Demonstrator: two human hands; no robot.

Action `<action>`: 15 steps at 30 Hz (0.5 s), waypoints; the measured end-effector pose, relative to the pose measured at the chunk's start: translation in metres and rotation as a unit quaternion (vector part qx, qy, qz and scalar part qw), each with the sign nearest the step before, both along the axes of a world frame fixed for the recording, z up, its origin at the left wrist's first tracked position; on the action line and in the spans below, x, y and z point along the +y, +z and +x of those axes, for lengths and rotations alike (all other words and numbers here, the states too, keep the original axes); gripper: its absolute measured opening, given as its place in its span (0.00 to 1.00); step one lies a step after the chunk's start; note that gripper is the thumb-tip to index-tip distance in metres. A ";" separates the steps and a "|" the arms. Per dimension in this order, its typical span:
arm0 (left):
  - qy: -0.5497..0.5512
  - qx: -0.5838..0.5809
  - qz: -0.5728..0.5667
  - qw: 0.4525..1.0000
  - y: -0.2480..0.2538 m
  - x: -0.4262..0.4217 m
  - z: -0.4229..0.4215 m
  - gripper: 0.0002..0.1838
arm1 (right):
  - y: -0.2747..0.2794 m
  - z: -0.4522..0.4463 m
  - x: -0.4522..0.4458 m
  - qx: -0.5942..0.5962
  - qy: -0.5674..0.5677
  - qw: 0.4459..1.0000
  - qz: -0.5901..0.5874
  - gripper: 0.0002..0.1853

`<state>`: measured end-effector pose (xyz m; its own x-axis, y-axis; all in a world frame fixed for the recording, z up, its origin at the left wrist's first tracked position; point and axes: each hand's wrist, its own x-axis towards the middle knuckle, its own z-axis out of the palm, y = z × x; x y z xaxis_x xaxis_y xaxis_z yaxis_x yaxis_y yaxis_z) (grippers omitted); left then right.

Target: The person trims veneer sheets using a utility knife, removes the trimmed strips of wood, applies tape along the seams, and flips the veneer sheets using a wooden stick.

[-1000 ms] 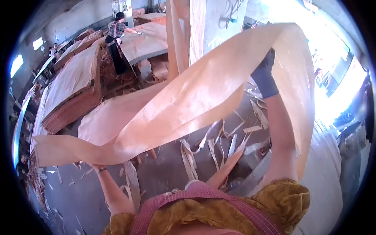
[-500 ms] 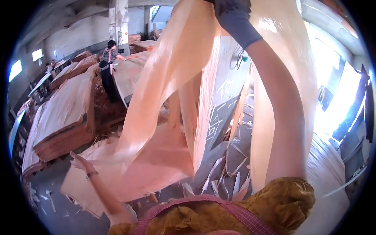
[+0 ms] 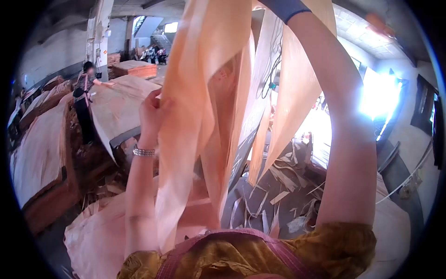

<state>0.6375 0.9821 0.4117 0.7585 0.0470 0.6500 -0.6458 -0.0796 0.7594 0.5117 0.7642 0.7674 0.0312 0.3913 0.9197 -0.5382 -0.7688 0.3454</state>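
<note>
A long, thin, pale wood sheet (image 3: 186, 107) hangs in folds in front of me, from the top edge of the view down to my lap. My left hand (image 3: 154, 111), bare and with a beaded bracelet at the wrist, pinches the sheet's left edge. My right arm is raised high. Only the blue-grey glove cuff of my right hand (image 3: 284, 7) shows at the top, next to the upper part of the sheet; its fingers are out of view. Another pale sheet (image 3: 100, 230) lies low at the left.
A person (image 3: 84, 100) stands at a sheet-topped stack (image 3: 123, 104) at the left. More stacks (image 3: 41, 151) lie at the far left. Behind the hanging sheet is a pillar with a cable (image 3: 269, 56). Torn wood strips (image 3: 288, 174) litter the floor, and a bright opening (image 3: 381, 93) is at the right.
My left hand has risen from the low left and closed on the sheet's edge. My right hand has moved up, mostly out of view. The view has turned to the right.
</note>
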 end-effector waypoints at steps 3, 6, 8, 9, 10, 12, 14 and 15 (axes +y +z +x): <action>0.147 -0.023 0.033 0.988 0.051 0.033 0.021 0.21 | 0.006 -0.004 0.006 -0.003 -0.044 0.999 0.026 0.28; 0.333 -0.154 0.009 0.930 0.097 0.070 0.081 0.21 | 0.019 0.009 -0.005 -0.044 -0.085 0.995 0.017 0.29; 0.433 -0.172 0.009 0.885 0.144 0.088 0.080 0.21 | 0.018 0.009 -0.007 -0.024 -0.115 0.993 0.030 0.29; 0.466 -0.175 0.012 0.867 0.164 0.097 0.086 0.21 | 0.016 0.008 -0.006 -0.014 -0.129 0.991 0.037 0.29; 0.476 -0.167 0.017 0.863 0.182 0.106 0.090 0.20 | 0.013 0.007 -0.003 -0.003 -0.135 0.990 0.044 0.29; 0.496 -0.169 -0.003 0.852 0.214 0.122 0.103 0.20 | 0.009 0.006 0.004 0.020 -0.147 0.987 0.056 0.30; 0.511 -0.160 -0.044 0.843 0.237 0.133 0.115 0.22 | 0.019 0.020 -0.004 0.009 -0.165 0.986 0.035 0.30; 0.512 -0.144 -0.046 0.845 0.249 0.147 0.128 0.24 | 0.021 0.024 -0.005 0.004 -0.174 0.984 0.025 0.30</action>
